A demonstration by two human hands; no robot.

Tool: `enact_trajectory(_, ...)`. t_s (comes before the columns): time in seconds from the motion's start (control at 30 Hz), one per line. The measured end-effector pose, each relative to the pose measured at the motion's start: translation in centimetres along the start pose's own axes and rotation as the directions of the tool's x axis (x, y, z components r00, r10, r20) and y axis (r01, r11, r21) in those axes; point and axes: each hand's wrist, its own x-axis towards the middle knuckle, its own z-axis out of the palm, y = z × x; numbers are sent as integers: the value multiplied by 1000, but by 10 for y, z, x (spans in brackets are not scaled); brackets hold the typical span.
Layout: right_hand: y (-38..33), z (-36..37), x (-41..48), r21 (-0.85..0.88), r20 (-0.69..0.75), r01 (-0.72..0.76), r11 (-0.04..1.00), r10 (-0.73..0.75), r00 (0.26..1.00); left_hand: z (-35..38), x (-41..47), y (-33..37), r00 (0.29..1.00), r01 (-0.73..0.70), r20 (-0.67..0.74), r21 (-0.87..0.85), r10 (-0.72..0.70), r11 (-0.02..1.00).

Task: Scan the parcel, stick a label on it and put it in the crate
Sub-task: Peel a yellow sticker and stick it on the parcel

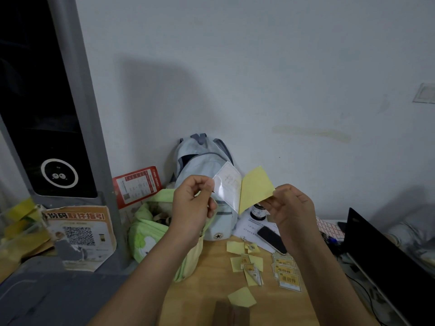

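1. Left hand (195,203): grip pinched on the clear label (227,187), raised mid-air in front of the pale blue backpack (202,161).
2. Right hand (290,208): grip pinched on the yellow backing paper (255,188); I see it peeled open from the label along one edge.
3. Wooden surface (211,278) below: loose yellow backing scraps (242,296), a stack of printed labels (286,271), a phone (271,238).
4. Parcel, crate: can't make them out.
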Motion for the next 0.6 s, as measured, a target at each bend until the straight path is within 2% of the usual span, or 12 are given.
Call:
enact_trajectory(0.2, 2, -20, 6, 206, -50, -50, 977, 61, 997, -7, 4, -4, 992, 33, -119, -131, -49, 991)
enact_trajectory(0.4, 8, -42, 5, 321, -150, -125, 939, 180, 972, -15, 11, -11, 976, 56, -200, -145, -85, 988)
enact_trajectory(0.5, 30, -54, 6, 385, -183, -204, 900, 291, 939, -13, 10, -15, 979, 85, -179, -96, -101, 992)
enact_trajectory(0.6, 68, -60, 10, 368, -196, -322, 872, 411, 890, -7, 10, -24, 988, 100, -113, -34, -103, 994)
